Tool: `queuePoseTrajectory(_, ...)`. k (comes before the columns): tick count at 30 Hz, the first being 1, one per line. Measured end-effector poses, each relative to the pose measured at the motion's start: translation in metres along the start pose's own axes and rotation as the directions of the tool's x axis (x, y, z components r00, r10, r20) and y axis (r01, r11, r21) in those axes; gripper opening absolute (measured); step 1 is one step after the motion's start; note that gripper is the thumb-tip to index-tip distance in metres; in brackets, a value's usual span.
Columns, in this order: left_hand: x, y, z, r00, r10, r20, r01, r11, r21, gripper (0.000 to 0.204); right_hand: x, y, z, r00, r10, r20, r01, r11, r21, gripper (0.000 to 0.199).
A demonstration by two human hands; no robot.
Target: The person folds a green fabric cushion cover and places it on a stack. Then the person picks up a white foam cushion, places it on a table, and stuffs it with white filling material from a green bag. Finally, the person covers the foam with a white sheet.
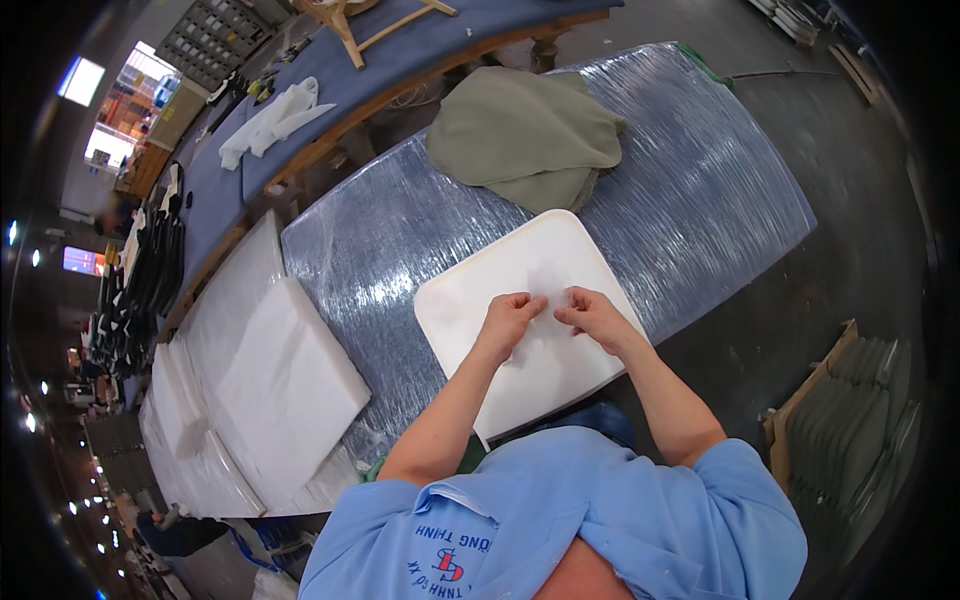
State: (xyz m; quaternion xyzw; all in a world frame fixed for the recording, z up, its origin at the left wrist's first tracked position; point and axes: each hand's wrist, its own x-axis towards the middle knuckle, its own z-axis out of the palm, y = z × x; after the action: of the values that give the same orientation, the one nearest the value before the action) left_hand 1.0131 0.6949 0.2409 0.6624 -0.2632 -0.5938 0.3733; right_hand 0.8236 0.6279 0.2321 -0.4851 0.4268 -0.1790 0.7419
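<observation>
Thin sheet (pixel 546 278) over the white pad (pixel 462 300) seems held; left hand (pixel 510 320) pinches, right hand (pixel 598 320) I can't tell; next needs care.

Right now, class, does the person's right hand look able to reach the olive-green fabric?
Probably yes: the right hand is over the white panel, and the olive-green fabric lies just beyond the panel's far corner, uncovered on top, with nothing visible blocking the way.
</observation>
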Motion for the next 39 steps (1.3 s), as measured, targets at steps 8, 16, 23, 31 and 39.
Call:
queuePoseTrajectory(8,-0.011,-0.011,0.003,0.998,0.046,-0.04,-0.049,0.996,-0.074,0.028,0.009,0.018,0.004,0.992,-0.069,-0.11,0.082,0.99,0.119,0.014)
queuePoseTrajectory(16,-0.027,0.0,-0.012,0.999,0.034,0.04,-0.039,0.991,0.132,0.03,0.009,0.01,0.009,0.988,-0.115,-0.105,0.127,0.984,0.123,0.013)
queuePoseTrajectory(23,-0.028,-0.014,-0.022,0.992,0.003,0.125,0.003,0.999,-0.049,0.023,0.005,0.016,0.021,0.986,-0.156,-0.064,0.162,0.982,0.098,0.012)
queuePoseTrajectory(31,-0.023,-0.02,-0.028,0.999,0.04,0.029,-0.041,0.999,0.024,0.056,0.054,0.018,-0.043,0.892,-0.217,-0.398,0.164,0.973,-0.162,0.016)
queuePoseTrajectory(39,-0.017,-0.052,-0.037,0.996,-0.08,-0.045,0.077,0.994,-0.073,0.054,0.143,-0.069,-0.053,0.508,-0.845,-0.169,0.496,0.447,-0.744,0.019)
